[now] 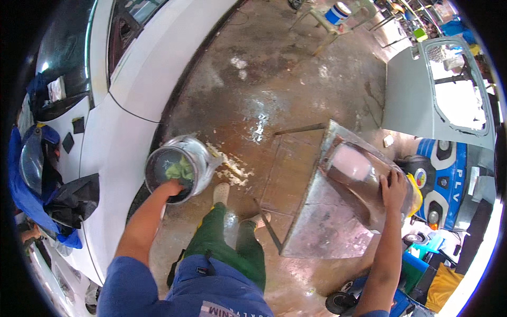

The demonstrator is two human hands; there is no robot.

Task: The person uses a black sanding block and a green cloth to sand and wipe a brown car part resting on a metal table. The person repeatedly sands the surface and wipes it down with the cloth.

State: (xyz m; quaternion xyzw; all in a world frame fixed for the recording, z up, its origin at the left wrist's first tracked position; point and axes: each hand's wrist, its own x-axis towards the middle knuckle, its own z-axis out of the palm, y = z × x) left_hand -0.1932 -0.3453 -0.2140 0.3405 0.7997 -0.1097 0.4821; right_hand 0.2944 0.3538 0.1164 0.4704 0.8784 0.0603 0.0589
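Note:
My left hand point(172, 187) reaches over the rim of a grey metal bucket point(203, 177) holding dark water. Its fingers, partly hidden, are closed on a wet green cloth point(180, 168) inside. My right hand point(393, 190) lies with fingers spread on the edge of a curved brown car body panel point(376, 182). A pale pinkish patch point(350, 161) covers the panel's far part. The panel rests on a worn metal-topped table point(330, 222), wet in places.
A white car point(127, 79) stands along the left. To the right are a grey car door point(406, 95) and a blue vehicle part point(458, 179). A plastic chair point(330, 36) with a paint bucket point(337, 13) stands at the back. The concrete floor point(253, 100) is wet.

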